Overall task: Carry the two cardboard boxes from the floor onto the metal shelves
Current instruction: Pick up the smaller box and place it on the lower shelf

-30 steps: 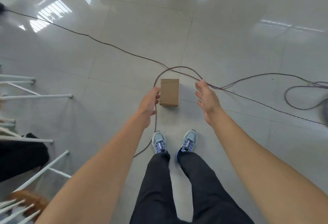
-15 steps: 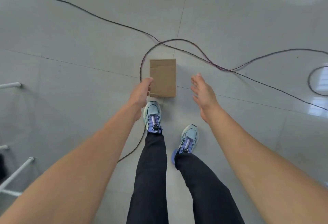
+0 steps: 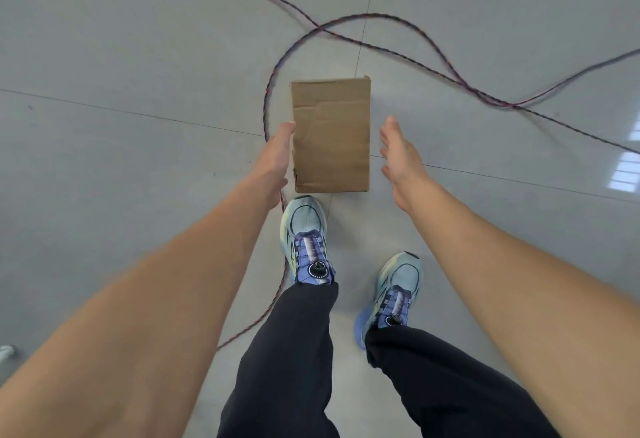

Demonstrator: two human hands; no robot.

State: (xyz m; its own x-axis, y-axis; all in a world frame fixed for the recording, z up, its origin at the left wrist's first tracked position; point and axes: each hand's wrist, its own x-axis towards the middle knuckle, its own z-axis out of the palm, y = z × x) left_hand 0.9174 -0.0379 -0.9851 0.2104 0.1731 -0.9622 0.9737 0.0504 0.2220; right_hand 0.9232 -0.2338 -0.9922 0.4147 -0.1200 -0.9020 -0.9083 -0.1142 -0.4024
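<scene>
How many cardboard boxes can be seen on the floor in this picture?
1. The cardboard box lies on the floor just ahead of the left shoe, between the left hand and the right hand. A second box may be outside the view.

Left hand (image 3: 277, 157) covers the lower left edge of the cardboard box (image 3: 331, 136); contact there can't be confirmed, fingers out of sight behind the palm. Cable (image 3: 408, 56) runs off the top and right frame edges, and passes under the left arm and left shoe (image 3: 306, 236). Both forearms and trouser legs cut off at bottom. Small pale object (image 3: 6, 352) at lower left edge, unidentifiable. Only one box in frame.
</scene>
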